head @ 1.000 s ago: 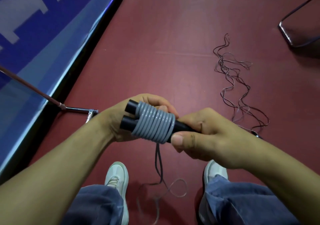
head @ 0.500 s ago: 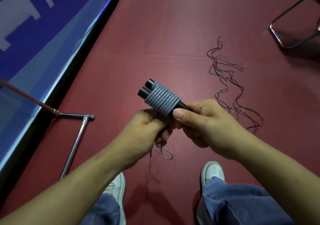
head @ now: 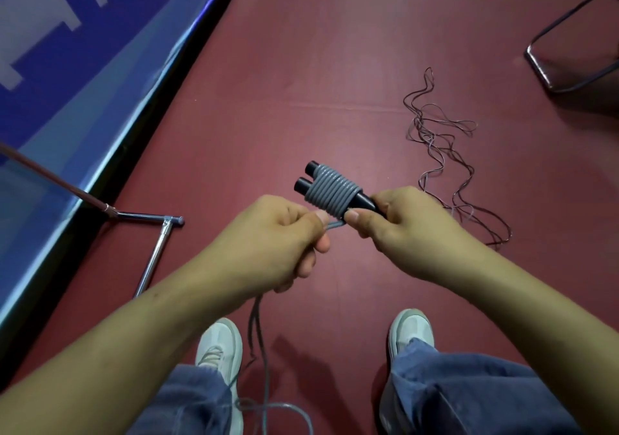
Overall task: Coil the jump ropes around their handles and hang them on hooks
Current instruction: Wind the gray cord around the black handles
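Two black handles [head: 364,201] sit side by side at chest height over the red floor [head: 301,66], bound together by tight turns of grey rope [head: 330,194]. We grip their tapered end with our right hand [head: 402,230], thumb against the last turn. Just beside it, our left hand [head: 278,243] is fisted around the free rope, which runs taut to the coil and hangs down to loop between our white shoes [head: 221,344]. A thin dark rope [head: 445,153] lies tangled to the right, a chrome stand foot [head: 157,247] lies left beside a blue panel [head: 67,66], and a chair frame [head: 542,72] stands far right.
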Available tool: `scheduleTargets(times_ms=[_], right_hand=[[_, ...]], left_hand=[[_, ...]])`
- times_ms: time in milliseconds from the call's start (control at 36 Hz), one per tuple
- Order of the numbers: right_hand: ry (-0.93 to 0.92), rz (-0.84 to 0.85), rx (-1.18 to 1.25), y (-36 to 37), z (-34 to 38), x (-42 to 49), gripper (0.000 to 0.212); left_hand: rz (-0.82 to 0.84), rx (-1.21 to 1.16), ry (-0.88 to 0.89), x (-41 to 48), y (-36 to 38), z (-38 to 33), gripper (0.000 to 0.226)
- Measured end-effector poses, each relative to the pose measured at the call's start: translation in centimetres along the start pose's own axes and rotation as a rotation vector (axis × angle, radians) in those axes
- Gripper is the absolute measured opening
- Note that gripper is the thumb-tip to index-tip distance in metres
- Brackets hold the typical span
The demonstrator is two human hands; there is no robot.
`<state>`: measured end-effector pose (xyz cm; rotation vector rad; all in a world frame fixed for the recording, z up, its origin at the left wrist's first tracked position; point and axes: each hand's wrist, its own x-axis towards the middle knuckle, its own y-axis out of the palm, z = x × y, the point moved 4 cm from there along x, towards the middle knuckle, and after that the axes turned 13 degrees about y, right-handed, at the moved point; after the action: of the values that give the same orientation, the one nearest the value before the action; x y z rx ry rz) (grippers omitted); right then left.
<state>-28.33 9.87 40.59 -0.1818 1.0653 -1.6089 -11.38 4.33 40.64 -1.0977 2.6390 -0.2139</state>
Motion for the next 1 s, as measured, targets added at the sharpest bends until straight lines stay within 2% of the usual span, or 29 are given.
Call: scheduleTargets(times_ms=[222, 361, 528, 611, 694, 833, 917, 1000], right_hand=[[-0.028, 0.162, -0.338, 2.1, 0.3, 0.2, 0.041], [-0.08, 0.247, -0.429, 2.8, 0.5, -0.6, 0.043], [-0.145, 0.254, -0.41, 4.3, 1.2, -1.9, 0.048], [-0.135, 0.272, -0.429, 5.0, 1.2, -2.4, 0.05], [-0.143, 0.282, -0.444, 5.3, 1.4, -3.0, 0.052], [-0.22, 0.258, -0.426, 5.1, 1.9, -3.5, 0.059], [-0.264, 0.254, -0.38, 4.9, 1.9, -3.8, 0.062], [-0.25, 0.307, -0.278, 4.9, 1.7, -3.9, 0.064]], left_hand=[[0.05, -0.072, -0.088, 0.1, 0.0, -0.4, 0.041], [0.035, -0.16, -0.158, 1.0, -0.6, -0.6, 0.042], [0.149, -0.109, -0.165, 1.6, -0.2, -1.1, 0.039], [0.154, -0.089, -0.15, 2.2, -0.7, -1.4, 0.037], [0.111, 0.056, -0.098, 3.1, -1.6, -1.3, 0.043], [0.05, 0.466, 0.057, 4.6, -2.6, -0.2, 0.052], [0.134, 0.614, 0.111, 5.1, -2.7, 0.7, 0.047], [0.281, 0.659, 0.088, 4.9, -2.9, 1.8, 0.032]])
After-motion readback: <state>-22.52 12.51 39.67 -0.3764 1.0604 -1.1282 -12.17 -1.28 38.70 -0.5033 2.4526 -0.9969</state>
